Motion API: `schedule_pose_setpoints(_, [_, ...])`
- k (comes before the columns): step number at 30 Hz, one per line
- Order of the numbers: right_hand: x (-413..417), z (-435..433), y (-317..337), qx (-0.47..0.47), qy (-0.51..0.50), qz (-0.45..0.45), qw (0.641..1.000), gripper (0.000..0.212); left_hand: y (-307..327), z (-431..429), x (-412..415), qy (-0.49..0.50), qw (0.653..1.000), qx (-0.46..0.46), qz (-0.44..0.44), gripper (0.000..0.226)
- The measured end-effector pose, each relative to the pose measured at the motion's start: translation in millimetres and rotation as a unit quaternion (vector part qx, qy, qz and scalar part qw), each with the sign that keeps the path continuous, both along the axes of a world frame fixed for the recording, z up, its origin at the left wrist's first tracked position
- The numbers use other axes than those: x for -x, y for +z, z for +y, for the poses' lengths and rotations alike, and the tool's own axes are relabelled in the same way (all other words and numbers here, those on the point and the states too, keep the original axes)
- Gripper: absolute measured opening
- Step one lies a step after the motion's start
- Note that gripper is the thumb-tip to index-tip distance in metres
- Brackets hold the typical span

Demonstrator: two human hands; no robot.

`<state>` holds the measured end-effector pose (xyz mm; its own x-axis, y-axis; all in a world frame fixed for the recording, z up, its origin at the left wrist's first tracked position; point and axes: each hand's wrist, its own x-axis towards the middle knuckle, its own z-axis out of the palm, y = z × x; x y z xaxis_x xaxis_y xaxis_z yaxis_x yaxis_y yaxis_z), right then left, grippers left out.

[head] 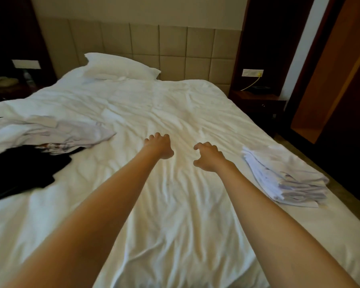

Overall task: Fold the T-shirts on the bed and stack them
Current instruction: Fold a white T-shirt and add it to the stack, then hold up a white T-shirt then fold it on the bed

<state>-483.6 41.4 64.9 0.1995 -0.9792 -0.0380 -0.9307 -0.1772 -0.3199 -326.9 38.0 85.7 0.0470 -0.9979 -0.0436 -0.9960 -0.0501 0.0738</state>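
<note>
One wide bed with a rumpled white duvet takes up nearly everything, and the stretch directly under and ahead of both hands is bare cloth, which looks like enough room to spread a shirt flat. Off to the left of the left hand lies the unfolded heap: a pale T-shirt crumpled with its length running side to side, one corner pointing toward that hand but not touching it, and a black garment nearer the person, partly under the pale one. To the right of the right hand, close but apart, sits the stack of folded white T-shirts, its long side running away from the person, close to the bed's right edge. The left hand and right hand hover side by side over the duvet, fingers loosely curled downward, gripping nothing. The left hand is plainly the nearer to the heap, so the next pick probably falls to it, reaching sideways for the pale shirt's corner.
</note>
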Motion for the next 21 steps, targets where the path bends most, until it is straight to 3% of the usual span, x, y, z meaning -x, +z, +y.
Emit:
schedule_pose_setpoints(12, [-133,-20,-11,-0.016,0.114,0.010,0.993,0.052,-19,13,-146,0.116,0.992,-0.037,-0.018,0.056])
schedule_pose_setpoints(21, [-216,-39,-68,-0.052,0.191,0.016,0.980,0.051,-73,5,-233,0.175,0.982,-0.066,-0.029,0.053])
